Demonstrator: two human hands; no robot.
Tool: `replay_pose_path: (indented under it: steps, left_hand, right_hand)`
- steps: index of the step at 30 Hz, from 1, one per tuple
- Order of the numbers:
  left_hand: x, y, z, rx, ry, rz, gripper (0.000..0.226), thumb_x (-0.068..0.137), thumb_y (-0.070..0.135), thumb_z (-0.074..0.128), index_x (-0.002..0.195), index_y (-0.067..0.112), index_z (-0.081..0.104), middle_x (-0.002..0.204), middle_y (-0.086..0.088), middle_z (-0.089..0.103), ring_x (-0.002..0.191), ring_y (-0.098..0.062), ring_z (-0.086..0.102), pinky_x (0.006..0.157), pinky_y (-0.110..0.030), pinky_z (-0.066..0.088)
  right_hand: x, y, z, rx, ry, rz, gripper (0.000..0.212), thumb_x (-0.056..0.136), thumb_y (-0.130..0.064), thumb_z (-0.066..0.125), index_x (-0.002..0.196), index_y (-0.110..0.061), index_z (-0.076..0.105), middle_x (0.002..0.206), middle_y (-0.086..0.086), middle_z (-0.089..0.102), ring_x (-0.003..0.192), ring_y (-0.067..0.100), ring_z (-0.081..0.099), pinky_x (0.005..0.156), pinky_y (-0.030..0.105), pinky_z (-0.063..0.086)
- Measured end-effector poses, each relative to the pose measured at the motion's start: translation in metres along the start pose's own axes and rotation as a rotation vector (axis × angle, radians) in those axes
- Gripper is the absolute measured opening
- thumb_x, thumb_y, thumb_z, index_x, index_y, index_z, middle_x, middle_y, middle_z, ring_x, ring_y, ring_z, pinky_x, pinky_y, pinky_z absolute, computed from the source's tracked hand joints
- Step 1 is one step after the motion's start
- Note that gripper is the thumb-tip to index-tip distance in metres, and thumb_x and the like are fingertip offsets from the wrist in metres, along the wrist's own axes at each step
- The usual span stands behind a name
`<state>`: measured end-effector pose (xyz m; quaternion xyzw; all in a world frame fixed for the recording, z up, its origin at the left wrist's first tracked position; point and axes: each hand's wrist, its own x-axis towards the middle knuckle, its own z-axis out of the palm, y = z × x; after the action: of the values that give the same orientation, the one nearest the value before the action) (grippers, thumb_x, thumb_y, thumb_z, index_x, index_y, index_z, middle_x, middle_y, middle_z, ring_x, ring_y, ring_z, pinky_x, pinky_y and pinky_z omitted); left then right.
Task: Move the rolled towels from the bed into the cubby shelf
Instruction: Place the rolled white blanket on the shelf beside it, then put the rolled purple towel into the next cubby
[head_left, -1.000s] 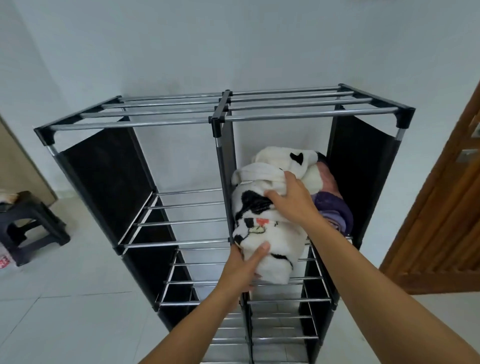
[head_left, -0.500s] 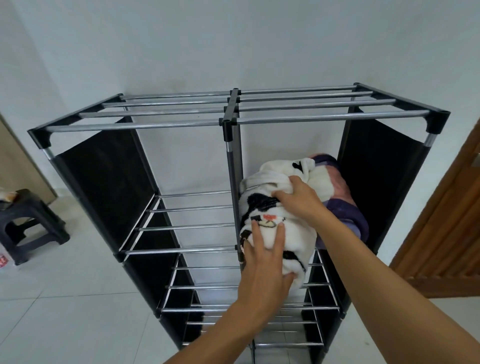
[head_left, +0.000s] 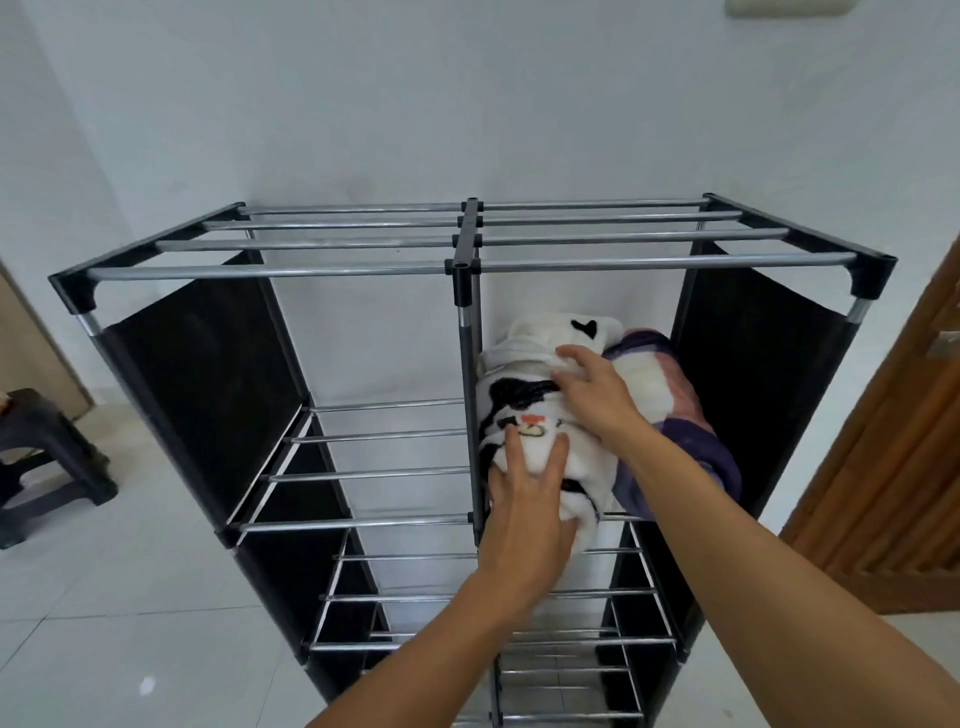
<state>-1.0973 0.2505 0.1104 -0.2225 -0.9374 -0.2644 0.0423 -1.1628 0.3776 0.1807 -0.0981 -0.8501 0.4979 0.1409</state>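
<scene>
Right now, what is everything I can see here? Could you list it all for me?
Cubby shelf: one, black frame with silver rods and black fabric side panels, against the wall.
White towel: one, rolled, white with black patches and a cartoon face, in the upper right cubby beside the centre post.
Purple towel: one, rolled, purple and pink, in the same cubby, to the right of the white one.
Stool: one, dark, on the floor at far left.
Door: one, brown wood, at far right.
Wall: white, behind the shelf.
Floor: white tiles.
Left hand: flat against the white towel's near end.
Right hand: resting on top of the white towel.
</scene>
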Motion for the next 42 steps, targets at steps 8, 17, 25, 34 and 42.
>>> replay_pose_path:
  steps: [8,17,25,34,42]
  left_hand:
    - [0.007,-0.005,0.012,0.029,-0.045,-0.001,0.079,0.093,0.031,0.053,0.151,0.042,0.000,0.159,-0.004,-0.025,0.144,-0.038,0.012,0.100,-0.044,0.048]
    - [-0.014,0.007,-0.001,0.214,-0.041,-0.015,0.077,0.092,0.037,0.051,0.153,0.032,0.004,0.160,-0.014,-0.018,0.148,-0.038,0.001,0.119,-0.048,0.019]
    - [-0.063,0.040,0.009,0.083,-0.010,0.215,0.057,0.089,0.035,0.050,0.142,0.019,0.037,0.158,-0.015,0.016,0.145,-0.033,0.019,0.117,-0.042,0.023]
    - [-0.159,0.137,0.077,0.073,-0.652,0.883,0.038,0.091,0.040,0.050,0.123,0.020,0.056,0.121,-0.006,0.063,0.112,-0.027,0.058,0.092,-0.036,0.049]
    - [-0.423,0.202,0.094,-0.147,-1.335,1.292,0.017,0.086,0.023,0.065,0.092,0.008,0.071,0.092,-0.012,0.073,0.079,-0.011,0.056,0.072,-0.024,0.045]
  right_hand:
    - [-0.004,0.015,0.001,-0.304,-0.158,-0.001,0.047,0.099,-0.014,0.037,0.146,-0.008,0.032,0.152,0.013,0.034,0.140,0.027,0.032,0.112,0.029,0.025]
    - [-0.047,0.021,-0.025,-0.110,-0.121,-0.003,0.042,0.096,-0.007,0.036,0.137,-0.011,0.047,0.145,0.010,0.044,0.133,0.024,0.042,0.103,0.027,0.034]
    - [-0.171,0.071,-0.064,0.207,0.178,0.160,0.026,0.096,-0.006,0.045,0.113,-0.016,0.062,0.110,0.001,0.061,0.099,0.012,0.055,0.095,0.029,0.045]
    - [-0.458,0.119,-0.083,0.241,0.852,0.649,0.016,0.091,-0.006,0.055,0.096,-0.018,0.064,0.096,0.003,0.062,0.085,0.014,0.056,0.076,0.029,0.049]
    - [-0.787,0.048,0.010,0.467,1.662,0.916,0.010,0.091,-0.009,0.056,0.099,-0.011,0.061,0.090,0.008,0.065,0.078,0.019,0.060,0.067,0.029,0.045]
